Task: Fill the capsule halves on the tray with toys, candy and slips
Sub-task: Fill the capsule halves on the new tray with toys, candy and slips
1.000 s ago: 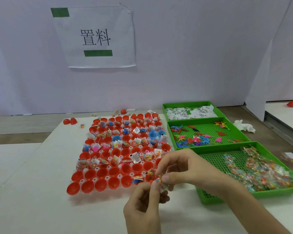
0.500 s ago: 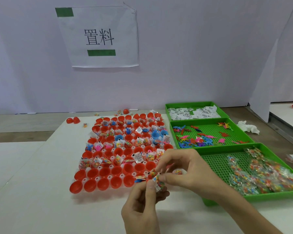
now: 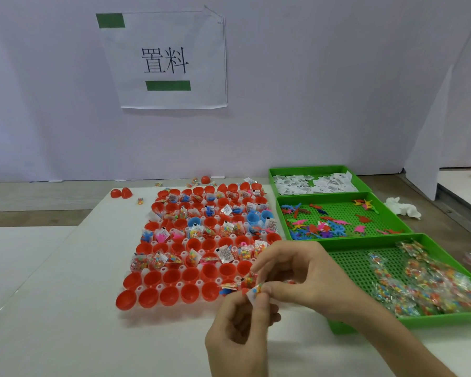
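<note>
Together, left hand [image 3: 237, 331] and right hand [image 3: 307, 278] pinch a candy packet [image 3: 255, 291] (possibly two packets).

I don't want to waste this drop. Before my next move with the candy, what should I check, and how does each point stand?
1. Grip: the candy packet is pinched between the left hand and the right hand: ok.
2. Only one packet in the pinch: cannot tell, as fingers hide part of it.
3. Empty red capsule halves close to the hands, in the two nearest rows: ok.
4. Every half filled: not ok, since most of the nearest rows hold nothing.
5. Candy supply in the nearest green tray: ok, many packets.
</note>
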The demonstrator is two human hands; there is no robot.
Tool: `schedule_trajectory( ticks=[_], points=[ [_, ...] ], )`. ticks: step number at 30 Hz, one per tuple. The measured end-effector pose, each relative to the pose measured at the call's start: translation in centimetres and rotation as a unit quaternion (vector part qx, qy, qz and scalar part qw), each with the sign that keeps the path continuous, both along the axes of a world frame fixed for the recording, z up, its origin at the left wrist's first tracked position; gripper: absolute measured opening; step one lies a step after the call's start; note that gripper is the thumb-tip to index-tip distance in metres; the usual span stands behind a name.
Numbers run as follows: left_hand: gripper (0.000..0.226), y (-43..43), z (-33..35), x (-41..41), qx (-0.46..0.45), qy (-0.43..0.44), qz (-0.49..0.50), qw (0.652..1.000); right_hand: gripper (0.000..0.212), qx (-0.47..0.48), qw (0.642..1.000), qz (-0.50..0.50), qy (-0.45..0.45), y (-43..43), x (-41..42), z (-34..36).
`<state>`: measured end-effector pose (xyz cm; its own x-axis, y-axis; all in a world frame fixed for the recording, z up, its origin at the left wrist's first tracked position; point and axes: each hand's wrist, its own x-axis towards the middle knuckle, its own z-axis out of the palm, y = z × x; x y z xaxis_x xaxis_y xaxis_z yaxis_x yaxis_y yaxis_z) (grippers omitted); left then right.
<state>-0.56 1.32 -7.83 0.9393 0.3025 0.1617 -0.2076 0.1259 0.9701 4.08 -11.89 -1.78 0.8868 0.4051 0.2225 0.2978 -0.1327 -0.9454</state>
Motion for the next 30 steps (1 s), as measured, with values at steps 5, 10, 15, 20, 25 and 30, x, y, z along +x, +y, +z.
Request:
schedule_trajectory(
  ticks=[5, 10, 15, 20, 25, 30],
  points=[
    [0.015, -0.1, 0.1, -0.2, 0.012, -0.051, 0.026, 0.998, 0.022, 0.016, 1.0, 0.012, 0.007, -0.2, 0.1, -0.1],
    [0.005, 0.2, 0.3, -0.1, -0.048, -0.052, 0.066, 0.995, 0.014, 0.009, 0.999, 0.037, 0.023, 0.5, 0.1, -0.4],
    [0.016, 0.2, 0.6, -0.3, -0.129, -0.044, 0.092, 0.986, 0.01, -0.05, 0.998, 0.012, -0.044, 2.0, 1.1, 1.3],
    [0.03, 1.5, -0.3, 0.0, -0.206, -0.004, 0.141, 0.968, 0.008, -0.201, 0.966, -0.027, -0.161, 4.6, 2.9, 2.0],
    [0.034, 1.3, -0.7, 0.1, -0.237, 0.036, 0.12, 0.963, 0.008, -0.305, 0.94, 0.013, -0.151, 6.8, 4.1, 1.9],
    [0.039, 1.7, -0.6, 0.1, -0.243, 0.062, 0.095, 0.963, 0.009, -0.359, 0.924, 0.034, -0.129, 7.8, 4.1, 1.6]
  ],
)
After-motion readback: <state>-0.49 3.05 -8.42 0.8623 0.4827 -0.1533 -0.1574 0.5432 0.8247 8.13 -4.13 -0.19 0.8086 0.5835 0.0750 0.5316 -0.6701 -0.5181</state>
